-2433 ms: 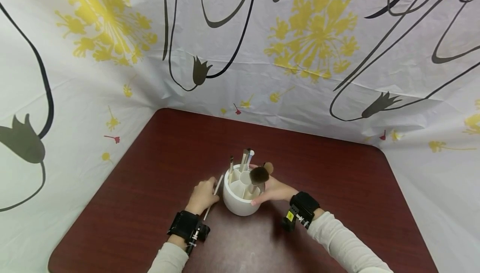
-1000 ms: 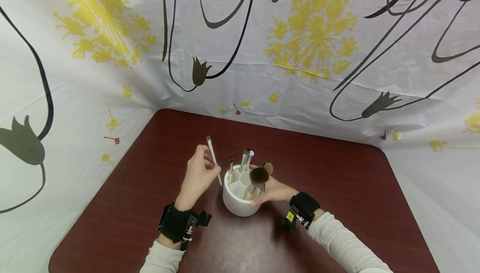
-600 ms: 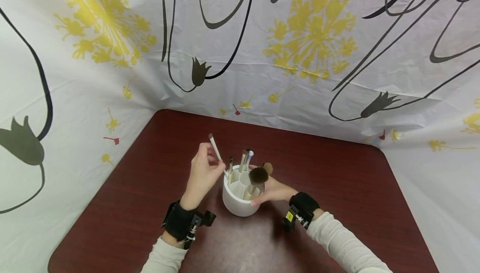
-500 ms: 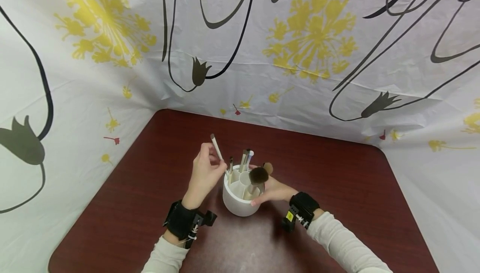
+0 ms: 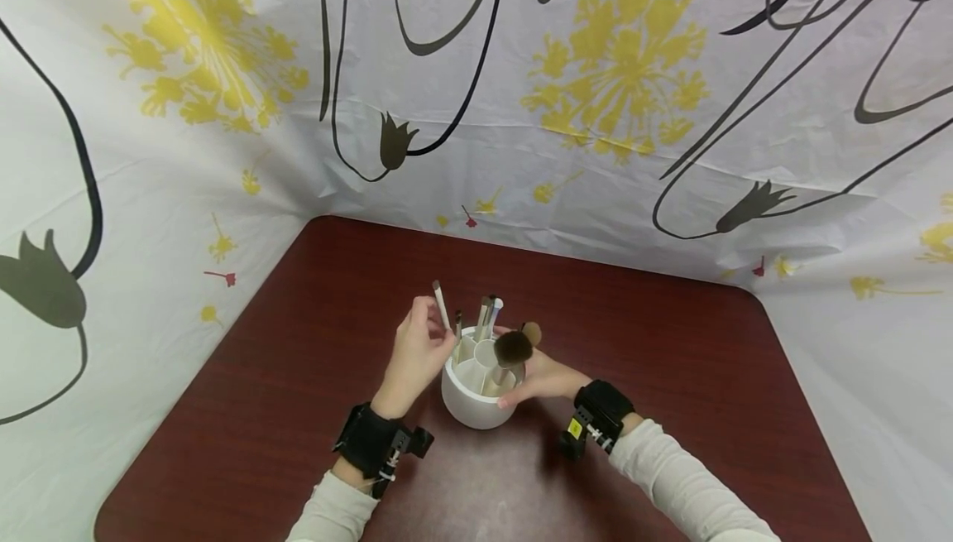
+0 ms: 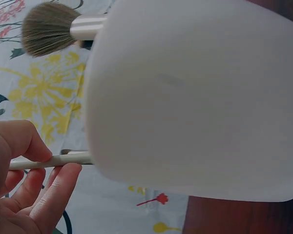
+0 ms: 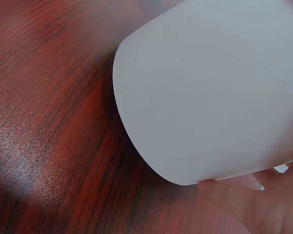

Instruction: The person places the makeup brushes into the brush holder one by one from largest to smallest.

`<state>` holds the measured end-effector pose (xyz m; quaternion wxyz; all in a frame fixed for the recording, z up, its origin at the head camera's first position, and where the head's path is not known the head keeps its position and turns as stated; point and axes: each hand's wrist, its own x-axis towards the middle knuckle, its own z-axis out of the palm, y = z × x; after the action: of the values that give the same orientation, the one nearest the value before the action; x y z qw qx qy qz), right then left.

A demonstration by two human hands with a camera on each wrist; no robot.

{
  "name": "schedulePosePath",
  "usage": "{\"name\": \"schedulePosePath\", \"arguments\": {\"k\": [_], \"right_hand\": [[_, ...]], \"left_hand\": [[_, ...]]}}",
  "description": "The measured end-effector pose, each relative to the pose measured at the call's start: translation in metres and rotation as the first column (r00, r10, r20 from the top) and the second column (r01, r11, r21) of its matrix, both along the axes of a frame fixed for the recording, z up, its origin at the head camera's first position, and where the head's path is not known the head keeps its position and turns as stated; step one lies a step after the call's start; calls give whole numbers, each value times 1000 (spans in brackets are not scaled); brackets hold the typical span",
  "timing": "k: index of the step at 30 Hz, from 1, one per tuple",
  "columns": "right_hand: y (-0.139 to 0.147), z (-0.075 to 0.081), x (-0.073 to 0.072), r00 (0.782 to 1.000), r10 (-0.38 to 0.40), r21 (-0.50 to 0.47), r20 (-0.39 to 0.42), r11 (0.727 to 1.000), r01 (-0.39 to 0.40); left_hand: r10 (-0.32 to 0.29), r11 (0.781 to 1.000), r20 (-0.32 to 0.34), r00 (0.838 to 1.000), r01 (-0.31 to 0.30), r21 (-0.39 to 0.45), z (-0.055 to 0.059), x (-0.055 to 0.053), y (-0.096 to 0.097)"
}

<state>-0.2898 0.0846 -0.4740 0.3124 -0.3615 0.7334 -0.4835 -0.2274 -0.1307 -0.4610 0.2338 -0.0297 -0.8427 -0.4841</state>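
Note:
My left hand (image 5: 419, 347) pinches a slim makeup brush (image 5: 442, 307) between thumb and fingers at the left rim of a round white brush holder (image 5: 476, 408). The brush stands nearly upright, bristles up, its lower end inside the rim. In the left wrist view the pinched brush handle (image 6: 31, 165) meets the edge of the holder (image 6: 195, 97). My right hand (image 5: 549, 378) grips the holder from the right, thumb on the near side, other fingers partly hidden behind it. In the right wrist view, that hand (image 7: 263, 207) lies against the holder's wall (image 7: 210, 92).
Inside the divided holder stand a big fluffy brush (image 5: 514, 349), a tan-headed brush (image 5: 532, 332) and several slim brushes (image 5: 487, 317) at the back. The dark red wooden table (image 5: 670, 335) lies beneath, with a flower-patterned white cloth (image 5: 476, 95) behind it.
My left hand has lifted the slim brush from beside the holder, turned it bristles up, then moved it right and down into the holder's left side. My right hand stays on the holder.

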Motion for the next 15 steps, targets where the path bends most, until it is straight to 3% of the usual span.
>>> {"name": "schedulePosePath", "arguments": {"k": [5, 15], "right_hand": [[-1, 1, 0, 1000, -8, 0, 2, 1000, 8], [0, 1, 1, 1000, 4, -8, -1, 1000, -4]], "left_hand": [[-3, 999, -28, 1000, 1, -48, -4, 1, 3], [-31, 995, 9, 999, 32, -95, -7, 5, 6]]}}
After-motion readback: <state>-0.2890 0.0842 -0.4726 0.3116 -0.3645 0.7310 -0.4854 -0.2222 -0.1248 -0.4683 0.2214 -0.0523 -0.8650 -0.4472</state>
